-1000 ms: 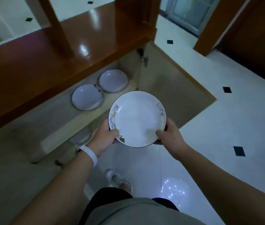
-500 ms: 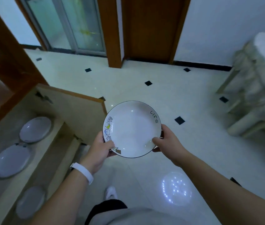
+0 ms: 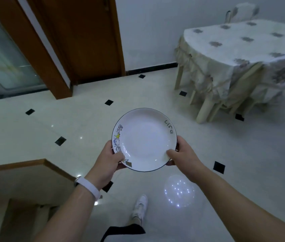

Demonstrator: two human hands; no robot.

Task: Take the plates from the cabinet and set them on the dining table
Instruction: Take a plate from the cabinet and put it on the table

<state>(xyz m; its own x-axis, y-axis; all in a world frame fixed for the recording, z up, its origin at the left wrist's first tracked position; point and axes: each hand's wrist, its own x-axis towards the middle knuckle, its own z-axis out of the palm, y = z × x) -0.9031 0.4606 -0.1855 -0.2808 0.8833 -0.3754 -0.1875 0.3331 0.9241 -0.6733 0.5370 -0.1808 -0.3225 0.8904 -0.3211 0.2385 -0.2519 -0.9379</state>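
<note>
Both hands hold one plate (image 3: 144,139) level above the tiled floor (image 3: 64,123), well apart from the table (image 3: 253,46). The left hand (image 3: 107,160) grips the plate's near left rim, with the thumb on top beside the small cartoon drawings and the fingers curled beneath. The right hand (image 3: 184,155) grips the near right rim the same way, its thumb lying on the inner face. The plate is white with a dark edge line and has "life" written on its far right rim. The table stands ahead and to the right by the wall, with a patterned cloth (image 3: 206,72) hanging over its edges. A white band (image 3: 87,186) circles the left wrist. A cabinet door (image 3: 24,179) stands open at the left, and a white shoe (image 3: 140,206) is on the floor.
</note>
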